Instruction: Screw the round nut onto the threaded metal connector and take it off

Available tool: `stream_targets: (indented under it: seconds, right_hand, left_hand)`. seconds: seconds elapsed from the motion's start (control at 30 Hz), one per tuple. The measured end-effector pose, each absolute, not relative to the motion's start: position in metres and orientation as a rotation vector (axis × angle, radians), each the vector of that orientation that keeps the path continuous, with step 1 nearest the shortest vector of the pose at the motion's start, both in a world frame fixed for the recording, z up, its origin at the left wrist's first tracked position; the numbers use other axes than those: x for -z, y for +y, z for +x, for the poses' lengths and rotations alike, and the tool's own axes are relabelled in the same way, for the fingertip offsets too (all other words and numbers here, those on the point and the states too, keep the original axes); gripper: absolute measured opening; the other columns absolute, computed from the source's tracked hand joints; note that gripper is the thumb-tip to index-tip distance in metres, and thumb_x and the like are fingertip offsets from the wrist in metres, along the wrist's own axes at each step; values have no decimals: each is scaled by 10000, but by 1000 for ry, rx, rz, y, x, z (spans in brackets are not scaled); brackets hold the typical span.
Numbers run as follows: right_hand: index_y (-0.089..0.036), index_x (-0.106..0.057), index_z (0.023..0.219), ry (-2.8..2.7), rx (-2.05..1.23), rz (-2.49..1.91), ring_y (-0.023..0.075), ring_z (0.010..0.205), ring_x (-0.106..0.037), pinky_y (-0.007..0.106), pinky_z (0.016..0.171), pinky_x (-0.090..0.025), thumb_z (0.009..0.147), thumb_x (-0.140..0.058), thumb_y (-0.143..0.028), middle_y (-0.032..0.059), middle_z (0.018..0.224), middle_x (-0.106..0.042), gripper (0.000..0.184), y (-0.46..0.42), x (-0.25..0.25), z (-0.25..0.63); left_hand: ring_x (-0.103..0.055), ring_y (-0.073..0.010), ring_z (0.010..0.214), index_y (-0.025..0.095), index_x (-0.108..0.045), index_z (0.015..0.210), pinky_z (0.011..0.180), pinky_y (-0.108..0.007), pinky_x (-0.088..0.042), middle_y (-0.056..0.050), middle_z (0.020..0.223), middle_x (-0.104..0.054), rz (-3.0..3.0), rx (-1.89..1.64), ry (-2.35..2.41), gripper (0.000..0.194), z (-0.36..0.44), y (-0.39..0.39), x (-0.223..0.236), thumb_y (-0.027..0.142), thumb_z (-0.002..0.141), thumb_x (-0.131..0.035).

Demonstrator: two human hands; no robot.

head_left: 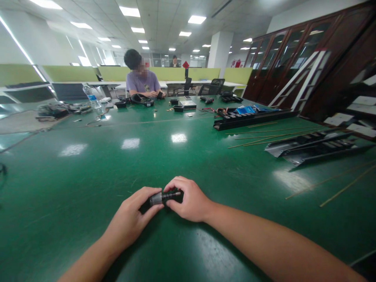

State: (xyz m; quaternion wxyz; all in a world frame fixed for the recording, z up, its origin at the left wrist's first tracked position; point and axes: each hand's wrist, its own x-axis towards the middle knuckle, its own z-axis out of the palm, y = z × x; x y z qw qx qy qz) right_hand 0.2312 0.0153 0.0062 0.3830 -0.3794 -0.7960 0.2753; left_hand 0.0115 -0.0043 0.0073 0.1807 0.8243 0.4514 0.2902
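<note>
A short cylindrical part point(156, 198) lies sideways between my two hands, just above or on the green table. It has a grey sleeve at the left, black rings like a coil or ribs in the middle, and a thin metal tip at the right. My left hand point(138, 205) grips the grey sleeve between thumb and fingers. The thumb and fingers of my right hand point(188, 197) close around the black ribbed section, with the tip pointing into the palm. Its exact kind is too small to make out.
The green table point(102, 168) spreads all around. Black metal channels point(311, 150) and thin rods point(258, 141) lie at the right, a longer channel point(249, 119) behind them. At the far side sit a person point(142, 80), a water bottle point(92, 100) and several tools. A stepladder point(305, 78) stands beyond.
</note>
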Motion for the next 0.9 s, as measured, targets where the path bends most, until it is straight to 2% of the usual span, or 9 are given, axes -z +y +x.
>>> stream_targets:
  seconds: [0.9]
  right_hand:
    - [-205, -677, 918, -2022, -711, -951, 180, 848, -624, 295, 790, -474, 734, -708, -136, 18, 874, -690, 199, 15, -5, 230]
  left_hand:
    - [-651, -179, 1000, 259, -611, 1183, 898, -281, -524, -32, 1105, -679, 2337, -825, 1274, 303, 12, -5, -8, 402, 917, -610]
